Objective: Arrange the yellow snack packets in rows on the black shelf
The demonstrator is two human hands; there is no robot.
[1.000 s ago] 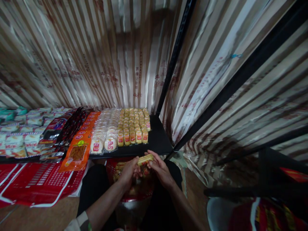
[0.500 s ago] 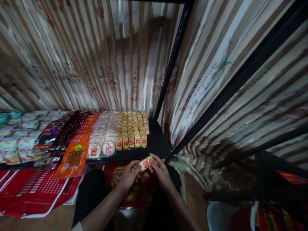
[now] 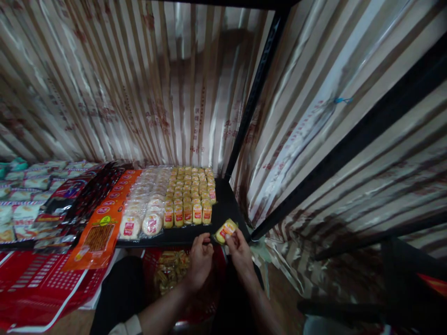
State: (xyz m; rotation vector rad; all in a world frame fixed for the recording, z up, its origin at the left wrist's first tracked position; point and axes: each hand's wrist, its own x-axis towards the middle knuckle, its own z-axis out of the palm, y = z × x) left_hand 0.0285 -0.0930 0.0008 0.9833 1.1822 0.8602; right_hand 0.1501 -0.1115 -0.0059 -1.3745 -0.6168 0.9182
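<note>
My right hand pinches a small yellow cake in a clear wrapper, its red and orange label facing up, over the front edge of the black shelf. My left hand hovers just left of it, apart from the cake, fingers loosely curled and nothing visible in them. Rows of similar wrapped yellow cakes stand on the shelf beyond the hands. Below my left hand, a red basket between my knees holds several more yellow packs.
Left of the yellow cakes lie round white wrapped crackers, an orange snack bag, dark red packs and white packs. A black post rises at the shelf's back corner, before striped sheeting.
Both hands held the yellow cake before; my left hand has let go and drawn back. The right hand has carried the cake to the right and slightly up, toward the shelf edge.
</note>
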